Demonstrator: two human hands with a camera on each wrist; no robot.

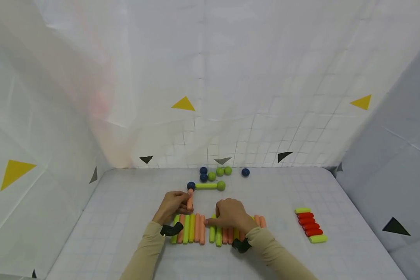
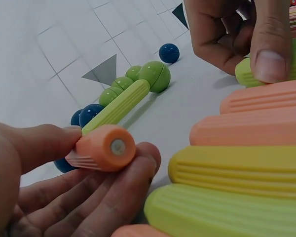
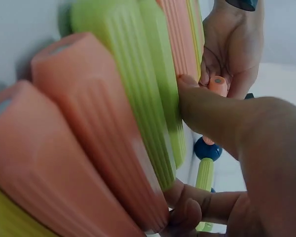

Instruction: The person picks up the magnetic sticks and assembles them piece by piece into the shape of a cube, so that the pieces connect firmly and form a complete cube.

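Here, the left hand (image 1: 171, 205) pinches an orange rod (image 1: 190, 202).

The white table (image 1: 119, 210) bears faint grid lines. Near the middle lie two side-by-side rows of green, peach and yellow sticks, the left row (image 1: 191, 229) just beside the right row (image 1: 218, 235). Farther off, a green stick (image 1: 206, 186) links a blue ball (image 1: 191, 186) and a green ball (image 1: 221, 186). Beyond sit loose blue and green balls (image 1: 212, 176); right, four red sticks (image 1: 310, 226) between two light-green ones (image 1: 318, 238).
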